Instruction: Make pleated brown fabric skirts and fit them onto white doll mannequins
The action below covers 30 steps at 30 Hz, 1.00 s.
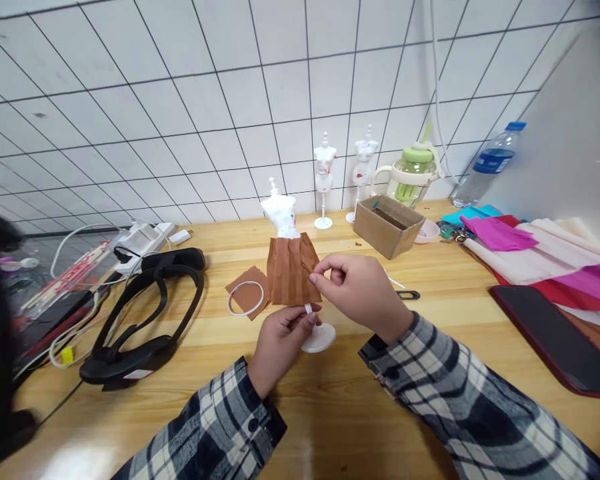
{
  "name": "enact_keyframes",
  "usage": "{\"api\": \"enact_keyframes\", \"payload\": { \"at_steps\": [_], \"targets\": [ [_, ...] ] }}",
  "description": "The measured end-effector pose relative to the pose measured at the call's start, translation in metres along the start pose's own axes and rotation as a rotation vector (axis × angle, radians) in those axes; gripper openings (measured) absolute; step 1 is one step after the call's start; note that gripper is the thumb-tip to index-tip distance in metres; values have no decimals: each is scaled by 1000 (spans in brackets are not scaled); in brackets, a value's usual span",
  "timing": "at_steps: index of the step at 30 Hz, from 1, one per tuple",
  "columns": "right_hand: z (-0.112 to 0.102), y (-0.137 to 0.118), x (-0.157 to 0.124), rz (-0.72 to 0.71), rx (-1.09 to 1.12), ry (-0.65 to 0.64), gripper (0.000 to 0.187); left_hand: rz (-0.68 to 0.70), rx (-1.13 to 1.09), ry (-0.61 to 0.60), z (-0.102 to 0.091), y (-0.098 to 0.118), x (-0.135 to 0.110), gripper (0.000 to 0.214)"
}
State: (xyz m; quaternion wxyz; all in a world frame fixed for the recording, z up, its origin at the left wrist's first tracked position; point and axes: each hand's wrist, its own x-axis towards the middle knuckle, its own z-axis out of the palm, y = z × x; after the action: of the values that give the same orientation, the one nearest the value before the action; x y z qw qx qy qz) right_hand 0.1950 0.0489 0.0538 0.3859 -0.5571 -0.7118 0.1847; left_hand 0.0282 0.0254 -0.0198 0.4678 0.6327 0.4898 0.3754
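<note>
A small white mannequin [281, 212] leans to the left, with pleated brown fabric [291, 272] wrapped around its lower body like a skirt. My left hand [286, 337] is closed around the thin white stand pole below the fabric, just above the round white base [320, 338]. At the fabric's right side, my right hand [353, 287] pinches with thumb and forefinger; its fingertips touch the cloth, and whether they also hold something small, I cannot make out. Left of the skirt lies a flat brown fabric piece [253, 275] with a silver hoop [245, 298] on top.
Two white mannequins [324, 175] stand by the tiled wall. A cardboard box [387, 227], a green-lidded jug [414, 175] and a water bottle [490, 163] are at back right. Coloured fabrics [545, 250] and a phone [555, 340] lie right. A black headset [147, 320] and cables lie left.
</note>
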Motion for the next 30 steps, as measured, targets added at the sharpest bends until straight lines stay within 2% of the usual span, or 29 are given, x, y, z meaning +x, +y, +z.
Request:
{"api": "enact_keyframes", "payload": {
  "at_steps": [2,5,8,13,17,21,27,30],
  "targets": [
    [-4,0,1,4,41,4,13,-10,-13,-13,1,-3,0,37],
    [-6,-3,0,-20,73,125,12,5,1,-45,2,-9,0,39],
    [-6,-6,0,-7,131,198,14,83,95,-24,2,-12,0,30],
    [-9,-6,3,147,309,159,18,187,233,12,-1,-14,-1,23],
    [-10,-6,4,181,362,154,17,220,309,11,-2,-15,-1,23],
    [-5,-9,-1,126,326,196,10,253,339,5,-1,-17,-1,23],
    [-6,-14,-6,-73,162,337,7,275,350,21,-3,-14,-1,21],
    [-12,-12,-3,-26,164,268,7,283,334,12,-4,-12,-2,22]
  ]
}}
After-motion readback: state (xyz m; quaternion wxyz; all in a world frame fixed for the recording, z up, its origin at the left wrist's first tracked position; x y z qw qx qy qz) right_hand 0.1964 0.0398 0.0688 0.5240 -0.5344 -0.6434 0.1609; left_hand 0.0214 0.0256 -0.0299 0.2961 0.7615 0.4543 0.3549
